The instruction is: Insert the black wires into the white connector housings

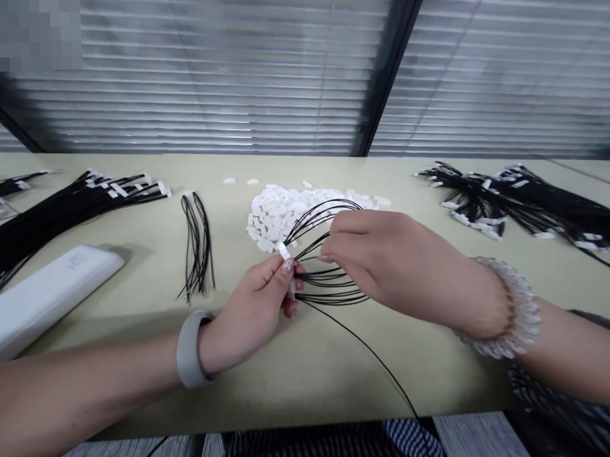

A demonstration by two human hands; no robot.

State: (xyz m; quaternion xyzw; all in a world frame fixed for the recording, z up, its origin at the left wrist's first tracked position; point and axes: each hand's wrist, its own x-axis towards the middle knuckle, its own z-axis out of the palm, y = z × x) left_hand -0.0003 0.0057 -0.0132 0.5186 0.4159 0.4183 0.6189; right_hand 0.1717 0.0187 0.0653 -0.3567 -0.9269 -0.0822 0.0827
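Observation:
My left hand (257, 303) pinches a long white connector (284, 250) between thumb and fingers. Several black wires (332, 297) run from the connector and curve to the right. My right hand (373, 253) is closed at these wires, its fingertips pressed together just right of the connector; exactly which wire it grips is hidden. One loose wire (374, 353) hangs from the lower end of the connector over the table's front edge. Behind both hands lies a pile of small white connectors (279, 213) on the table (310, 388).
A small bundle of black wires (198, 245) lies left of the pile. Larger wire bundles with white ends rest at the far left (49, 221) and right (559, 206). A white case (52, 297) sits beside my left forearm. Window blinds stand behind the table.

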